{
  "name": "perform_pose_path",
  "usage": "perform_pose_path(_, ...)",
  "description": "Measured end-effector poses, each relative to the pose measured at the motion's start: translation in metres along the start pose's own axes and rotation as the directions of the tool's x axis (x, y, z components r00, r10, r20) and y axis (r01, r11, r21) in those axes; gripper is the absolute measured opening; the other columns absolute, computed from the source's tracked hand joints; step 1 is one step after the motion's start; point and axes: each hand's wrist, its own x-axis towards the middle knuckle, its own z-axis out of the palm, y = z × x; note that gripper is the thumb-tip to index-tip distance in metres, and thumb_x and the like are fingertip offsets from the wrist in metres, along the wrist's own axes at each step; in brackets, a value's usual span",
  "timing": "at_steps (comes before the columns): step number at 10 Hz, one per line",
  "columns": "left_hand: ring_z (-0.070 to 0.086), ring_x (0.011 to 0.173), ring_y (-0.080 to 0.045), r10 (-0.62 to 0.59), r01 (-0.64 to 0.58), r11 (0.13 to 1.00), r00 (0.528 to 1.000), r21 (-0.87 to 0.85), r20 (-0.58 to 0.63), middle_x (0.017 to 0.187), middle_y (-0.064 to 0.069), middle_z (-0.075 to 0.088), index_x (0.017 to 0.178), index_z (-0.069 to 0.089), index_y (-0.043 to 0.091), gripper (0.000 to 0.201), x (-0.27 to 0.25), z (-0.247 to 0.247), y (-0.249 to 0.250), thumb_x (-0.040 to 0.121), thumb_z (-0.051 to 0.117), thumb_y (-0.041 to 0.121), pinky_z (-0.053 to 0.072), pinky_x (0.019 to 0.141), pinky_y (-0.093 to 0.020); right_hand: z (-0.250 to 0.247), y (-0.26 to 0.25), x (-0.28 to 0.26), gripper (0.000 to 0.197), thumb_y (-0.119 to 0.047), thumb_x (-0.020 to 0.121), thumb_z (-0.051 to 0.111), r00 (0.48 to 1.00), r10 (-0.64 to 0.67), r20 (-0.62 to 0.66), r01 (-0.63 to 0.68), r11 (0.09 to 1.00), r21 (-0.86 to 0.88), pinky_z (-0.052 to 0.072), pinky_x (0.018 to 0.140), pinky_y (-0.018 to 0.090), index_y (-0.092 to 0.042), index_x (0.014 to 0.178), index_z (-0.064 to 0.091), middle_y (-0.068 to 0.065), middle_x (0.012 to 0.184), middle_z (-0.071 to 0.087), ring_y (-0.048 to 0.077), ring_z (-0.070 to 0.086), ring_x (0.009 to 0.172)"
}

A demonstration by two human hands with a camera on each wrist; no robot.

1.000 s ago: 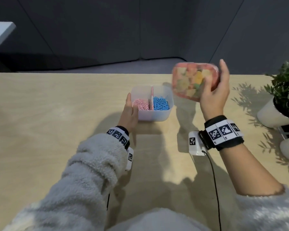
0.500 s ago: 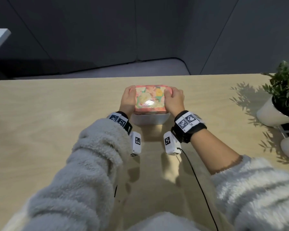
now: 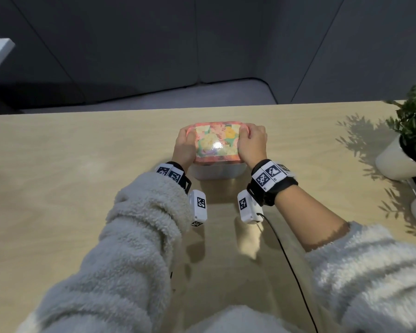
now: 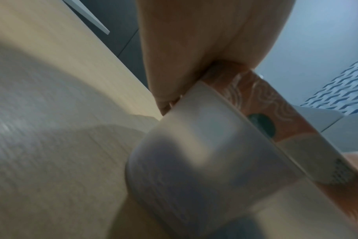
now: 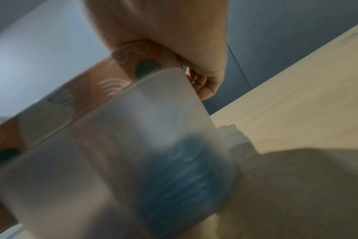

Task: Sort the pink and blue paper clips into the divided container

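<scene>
Left hand [image 3: 184, 146] set on the left end of the patterned lid [image 3: 216, 143], thumb laid on top, fingers curled down over the edge; left wrist view shows fingers [image 4: 170, 72] wrapped at the lid rim [image 4: 262, 103] above the frosted wall of the divided container [image 4: 194, 161]. Grip firm, holding lid and container end together. Between the two hands: lid seated over the container [image 3: 219, 170], only the near white wall visible below it in the head view. Container resting on the wooden table [image 3: 82, 188], just ahead of both wrists. Contents partly confirmed: blue paper clips [image 5: 180, 174] visible as a blurred blue mass through the translucent wall [image 5: 92, 161] on the right-hand side; pink clips not discernible through the wall, too blurred to tell. Right hand [image 3: 252, 143] mirrored on the right end of the lid, fingers [image 5: 204, 84] curled over the rim [image 5: 133, 53] and down the side, holding it closed against the container. Wrist bands with printed markers [image 3: 269, 174] worn on both forearms; cable [image 3: 288, 260] trailing from the right unit toward the body. Well to the right of the right hand: potted plant [image 3: 413, 131] in a white pot, apart from the container.
</scene>
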Motion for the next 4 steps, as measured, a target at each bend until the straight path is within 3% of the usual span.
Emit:
perform_pose_path(1, 0.056, 0.099, -0.019, 0.012, -0.012, 1.0, 1.0, -0.027, -0.015, 0.108, -0.007, 0.054, 0.128, 0.042, 0.004, 0.034, -0.001, 0.001, 0.002, 0.1, 0.029, 0.019, 0.051, 0.065, -0.013, -0.004, -0.006, 0.002, 0.044, -0.032, 0.094, 0.032, 0.993, 0.058, 0.106, -0.059, 0.998, 0.007, 0.039, 0.105, 0.042, -0.006, 0.114, 0.06, 0.019, 0.12, 0.051, 0.031, 0.048, 0.115)
perform_pose_path(2, 0.054, 0.098, -0.017, 0.0, -0.001, 1.0, 1.0, -0.025, -0.016, 0.114, -0.01, 0.055, 0.13, 0.041, 0.004, 0.035, -0.004, 0.002, 0.002, 0.1, 0.029, 0.018, 0.048, 0.053, -0.008, -0.018, 0.004, 0.011, 0.044, -0.031, 0.094, 0.03, 0.97, 0.076, 0.233, -0.093, 0.993, 0.066, 0.049, 0.078, 0.035, -0.009, 0.082, 0.066, 0.015, 0.087, 0.062, 0.027, 0.06, 0.083)
perform_pose_path(3, 0.055, 0.101, -0.018, -0.022, 0.023, 0.998, 1.0, -0.054, 0.021, 0.133, -0.012, 0.05, 0.136, 0.034, 0.009, 0.04, -0.006, -0.002, 0.009, 0.1, 0.031, 0.024, 0.051, 0.065, -0.016, -0.057, -0.018, -0.007, 0.031, -0.028, 0.098, 0.037, 0.977, -0.079, 0.199, 0.085, 0.996, -0.02, 0.036, 0.082, 0.026, -0.023, 0.078, 0.06, 0.005, 0.094, 0.046, 0.012, 0.046, 0.077)
perform_pose_path(4, 0.043, 0.127, -0.02, 0.037, -0.039, 0.999, 0.998, -0.03, -0.059, 0.147, -0.008, 0.034, 0.142, 0.022, 0.015, 0.049, -0.011, -0.016, 0.003, 0.099, 0.031, 0.035, 0.037, 0.1, -0.027, -0.117, -0.042, -0.025, 0.026, -0.021, 0.094, 0.049, 0.931, -0.364, -0.027, 0.363, 0.931, -0.033, 0.038, 0.077, 0.007, -0.014, 0.117, 0.059, 0.0, 0.108, 0.052, 0.002, 0.051, 0.087)
